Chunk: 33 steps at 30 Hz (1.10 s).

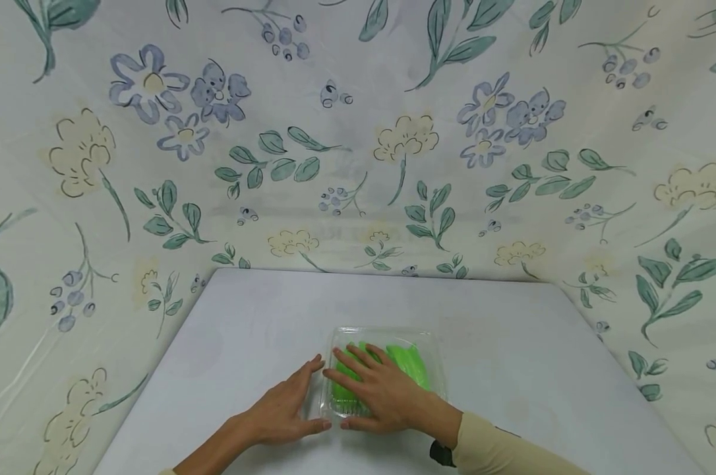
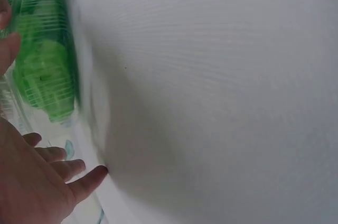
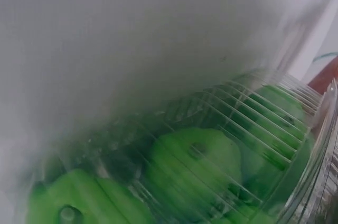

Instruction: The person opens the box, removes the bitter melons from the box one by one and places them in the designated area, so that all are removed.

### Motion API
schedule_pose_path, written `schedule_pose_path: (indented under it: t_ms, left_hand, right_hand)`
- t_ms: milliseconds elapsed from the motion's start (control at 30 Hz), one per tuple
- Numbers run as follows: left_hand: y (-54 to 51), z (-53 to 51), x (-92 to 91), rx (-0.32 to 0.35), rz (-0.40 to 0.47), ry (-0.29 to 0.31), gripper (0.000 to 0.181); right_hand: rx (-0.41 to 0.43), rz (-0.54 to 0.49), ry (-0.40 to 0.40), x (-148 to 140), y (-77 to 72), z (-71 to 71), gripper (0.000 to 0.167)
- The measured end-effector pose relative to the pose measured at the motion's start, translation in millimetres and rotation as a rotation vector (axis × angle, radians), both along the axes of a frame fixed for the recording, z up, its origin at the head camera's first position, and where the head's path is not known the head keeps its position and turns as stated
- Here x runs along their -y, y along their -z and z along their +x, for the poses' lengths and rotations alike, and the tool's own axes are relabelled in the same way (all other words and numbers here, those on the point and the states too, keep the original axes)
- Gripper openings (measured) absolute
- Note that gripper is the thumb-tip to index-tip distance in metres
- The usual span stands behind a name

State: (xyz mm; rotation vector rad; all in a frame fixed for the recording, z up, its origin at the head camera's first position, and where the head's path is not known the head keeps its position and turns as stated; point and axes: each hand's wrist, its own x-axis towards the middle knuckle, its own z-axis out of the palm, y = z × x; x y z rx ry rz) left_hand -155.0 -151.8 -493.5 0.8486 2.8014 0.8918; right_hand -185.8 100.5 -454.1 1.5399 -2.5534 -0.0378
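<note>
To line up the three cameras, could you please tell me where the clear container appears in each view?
Head: clear container at lower centre, partly covered by the right hand.
Left wrist: upper left.
Right wrist: across the bottom, reaching the right edge.
Shared landmark: its green contents.

bright green pieces [image 1: 408,363] show through a clear, ribbed container [image 1: 387,329]; the tabletop [image 1: 512,349] is plain white, the right sleeve [image 1: 500,448] beige. that off-white cloth [image 1: 364,79] over there carries blue flowers [image 1: 152,82], pale yellow blooms [image 1: 405,140], green leaves [image 1: 283,169] and bluish berries [image 1: 285,36].
</note>
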Motion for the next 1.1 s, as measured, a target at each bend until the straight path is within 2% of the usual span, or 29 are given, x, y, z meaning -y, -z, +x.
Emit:
schedule_pose_path:
  t_ms: [233,367,567,800,933,1100]
  left_hand:
    - [-18.0,3.1,0.8,0.084,-0.047,0.006,0.096]
    - [-26.8,2.1,0.9,0.081,-0.093,0.009,0.101]
    - [-37.0,-2.0,2.0,0.028,-0.156,0.017,0.108]
    - [-59.6,-1.9,-3.7,-0.034,-0.212,0.023,0.113]
    - [-74.4,-2.4,-10.6,-0.075,-0.228,0.054,0.115]
    - [-89.1,-7.7,-26.9,-0.115,-0.252,0.103,0.117]
  right_hand:
    - [0.020,-0.037,-0.018,-2,-1.3,-1.0,0.083]
    - [0.027,-0.039,-0.015,-2,-3.6,-1.5,0.083]
    - [0.022,-0.025,0.008,-7,-10.5,-0.7,0.083]
    - [0.038,-0.062,0.038,-24,-15.0,0.6,0.081]
    - [0.059,-0.085,0.069,-36,-18.1,2.9,0.082]
    - [0.056,-0.109,0.107,-49,-19.7,4.6,0.082]
